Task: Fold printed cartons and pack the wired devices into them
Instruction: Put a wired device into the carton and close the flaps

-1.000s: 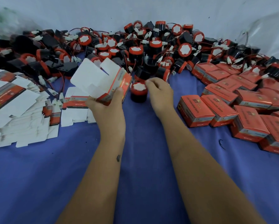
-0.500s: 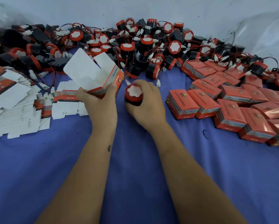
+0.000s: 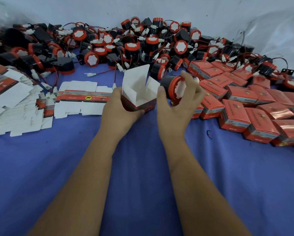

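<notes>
Head view: left hand (image 3: 119, 109) holds open cardboard carton (image 3: 139, 94); right hand (image 3: 178, 103) grips cylindrical device (image 3: 172, 86).

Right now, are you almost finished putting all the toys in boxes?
Not nearly. Done: closed red cartons lie heaped at the right. In hand: the left hand holds an open carton, and the right hand grips a device beside its mouth. Left: a big pile of wired devices and flat cartons.
</notes>
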Motion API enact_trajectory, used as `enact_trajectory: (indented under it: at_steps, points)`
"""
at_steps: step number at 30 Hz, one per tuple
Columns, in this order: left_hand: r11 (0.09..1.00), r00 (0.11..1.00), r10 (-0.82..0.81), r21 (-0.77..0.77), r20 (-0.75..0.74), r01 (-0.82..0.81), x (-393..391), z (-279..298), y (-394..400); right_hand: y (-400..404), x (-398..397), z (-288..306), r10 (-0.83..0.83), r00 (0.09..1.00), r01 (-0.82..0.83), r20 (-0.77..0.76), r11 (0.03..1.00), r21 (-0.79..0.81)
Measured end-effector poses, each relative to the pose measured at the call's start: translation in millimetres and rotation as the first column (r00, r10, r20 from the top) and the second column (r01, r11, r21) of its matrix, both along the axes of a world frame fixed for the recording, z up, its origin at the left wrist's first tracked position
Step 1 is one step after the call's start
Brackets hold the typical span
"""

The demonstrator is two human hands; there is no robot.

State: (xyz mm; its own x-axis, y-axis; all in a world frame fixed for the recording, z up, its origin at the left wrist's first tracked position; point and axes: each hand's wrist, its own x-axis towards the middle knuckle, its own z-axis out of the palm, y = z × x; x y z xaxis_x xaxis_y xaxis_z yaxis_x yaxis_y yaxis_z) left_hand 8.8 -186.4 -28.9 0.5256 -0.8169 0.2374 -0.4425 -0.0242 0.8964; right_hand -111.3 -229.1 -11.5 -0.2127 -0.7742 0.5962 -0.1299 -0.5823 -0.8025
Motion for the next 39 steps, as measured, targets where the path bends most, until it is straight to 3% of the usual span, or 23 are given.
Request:
enact_trajectory:
  at_steps: [4,7,9,14,20,26,30,31,33,35,37,39]
  points:
    - [1.000,1.000,0.016,0.005,-0.004,-0.016,1,1,-2,1,0,2,0.039,0.998,-0.040,0.054,0.999,0.020]
    - [1.000,0.999,0.003,-0.017,-0.036,-0.003,-1,1,0,2,-1,1,0.029,0.978,-0.051,-0.205,0.994,-0.100]
    - [0.999,0.998,-0.019,-0.035,-0.051,0.017,-1,1,1,2,0,1,0.012,0.914,-0.088,-0.406,0.982,-0.168]
    - [0.996,0.996,-0.082,-0.030,-0.028,0.081,2,2,1,4,3,0,0.011,0.787,-0.171,-0.617,0.964,-0.202]
    - [0.989,0.989,-0.148,-0.028,0.010,0.148,1,4,-2,2,1,-1,0.062,0.736,-0.177,-0.674,0.979,-0.104]
    - [0.987,0.987,-0.159,-0.044,-0.024,0.158,1,5,-1,0,1,-1,-0.070,0.694,-0.097,-0.716,0.977,-0.190]
    - [0.987,0.986,-0.153,-0.050,-0.058,0.151,1,6,-2,1,9,-5,-0.132,0.507,-0.054,-0.852,0.981,-0.185]
    - [0.987,0.986,-0.155,-0.053,-0.068,0.152,1,6,-2,1,11,-7,-0.108,0.502,-0.056,-0.858,0.986,-0.157]
    - [0.986,0.980,-0.163,-0.053,-0.111,0.158,2,4,-3,0,11,-6,-0.015,0.671,-0.070,-0.741,0.994,-0.084]
    - [0.990,0.972,-0.133,-0.063,-0.191,0.123,2,6,-3,-1,8,-2,0.090,0.906,-0.088,-0.415,0.996,0.023]
    - [0.995,0.949,-0.082,-0.084,-0.306,0.059,0,9,-5,-2,5,2,0.162,0.975,-0.126,-0.153,0.967,0.221]
    - [0.998,0.934,-0.014,-0.066,-0.358,-0.010,-4,10,-8,-4,5,4,0.229,0.973,-0.206,-0.006,0.886,0.415]
